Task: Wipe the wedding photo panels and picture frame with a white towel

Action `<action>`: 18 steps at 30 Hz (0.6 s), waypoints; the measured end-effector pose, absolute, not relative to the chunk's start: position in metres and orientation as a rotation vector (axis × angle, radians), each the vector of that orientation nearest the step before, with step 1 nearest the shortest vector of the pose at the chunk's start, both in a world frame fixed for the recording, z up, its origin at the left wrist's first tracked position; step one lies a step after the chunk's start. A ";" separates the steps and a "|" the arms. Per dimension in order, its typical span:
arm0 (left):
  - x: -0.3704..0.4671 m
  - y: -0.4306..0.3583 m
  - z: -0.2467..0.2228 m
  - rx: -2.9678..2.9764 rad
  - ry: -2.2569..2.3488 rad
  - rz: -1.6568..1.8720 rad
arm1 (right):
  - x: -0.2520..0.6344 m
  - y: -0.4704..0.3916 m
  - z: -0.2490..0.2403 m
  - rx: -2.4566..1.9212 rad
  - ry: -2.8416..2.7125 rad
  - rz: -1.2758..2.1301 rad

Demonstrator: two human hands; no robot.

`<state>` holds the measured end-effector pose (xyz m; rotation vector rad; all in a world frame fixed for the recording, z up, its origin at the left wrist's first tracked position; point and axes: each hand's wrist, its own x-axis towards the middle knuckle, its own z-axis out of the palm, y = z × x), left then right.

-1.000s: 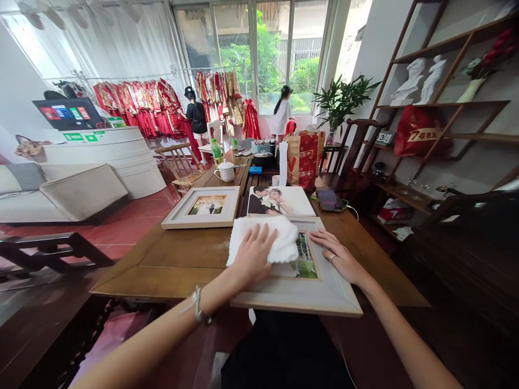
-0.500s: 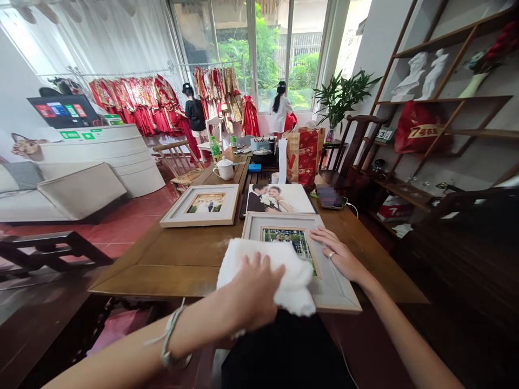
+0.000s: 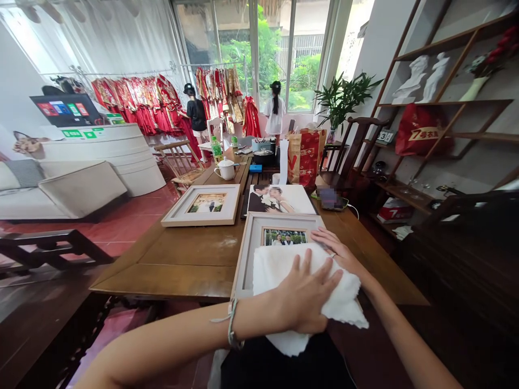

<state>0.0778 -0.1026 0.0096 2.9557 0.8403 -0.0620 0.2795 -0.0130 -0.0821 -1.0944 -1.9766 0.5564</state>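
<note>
Under my left hand [image 3: 302, 297] is a white cloth [image 3: 271, 270], which it holds pressed against a framed photo [image 3: 248, 254] with its fingers spread over the fabric. The cloth hides the lower part of the picture and drapes over the frame's near edge. My right hand [image 3: 343, 256], wearing a ring, lies flat on the frame's right side, fingers stretched out; the cloth's edge touches it. A second framed photo [image 3: 211, 205] lies to the left. Just beyond the nearer frame is an unframed wedding print [image 3: 281, 200].
The wooden table [image 3: 182, 259] also carries a white lidded cup [image 3: 226, 168], a drink bottle [image 3: 217, 151], a paper bag [image 3: 306, 156] and a phone with a cable [image 3: 330, 198]. Two people stand near red garments [image 3: 138, 102]. Shelves [image 3: 454, 100] line the right.
My left hand has moved the cloth rightward and nearer across the frame, and its fingers are more spread. My right hand stays on the frame. The person in white by the window has turned.
</note>
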 end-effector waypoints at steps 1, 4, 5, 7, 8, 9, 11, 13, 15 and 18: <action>0.078 -0.103 0.012 2.966 0.790 -0.058 | 0.280 -0.013 -0.082 -1.092 -1.975 0.562; 0.074 -0.111 0.016 3.013 0.630 -0.019 | 0.279 -0.017 -0.078 -1.084 -1.962 0.580; 0.071 -0.114 0.017 3.028 0.589 -0.009 | 0.278 -0.018 -0.077 -1.084 -1.959 0.586; 0.067 -0.115 0.018 3.050 0.546 -0.008 | 0.278 -0.019 -0.076 -1.092 -1.949 0.593; 0.065 -0.114 0.018 3.059 0.540 -0.016 | 0.277 -0.020 -0.076 -1.093 -1.944 0.595; 0.063 -0.111 0.018 3.069 0.548 -0.021 | 0.277 -0.020 -0.075 -1.089 -1.942 0.595; 0.059 -0.101 0.016 3.091 0.617 -0.031 | 0.276 -0.020 -0.075 -1.081 -1.938 0.591; 0.057 -0.086 0.012 3.109 0.768 -0.078 | 0.275 -0.021 -0.075 -1.090 -1.926 0.585; 0.054 -0.067 0.007 3.113 0.964 -0.135 | 0.273 -0.022 -0.074 -1.123 -1.904 0.588; 0.051 -0.034 -0.003 3.113 1.184 -0.108 | 0.273 -0.023 -0.072 -1.169 -1.887 0.605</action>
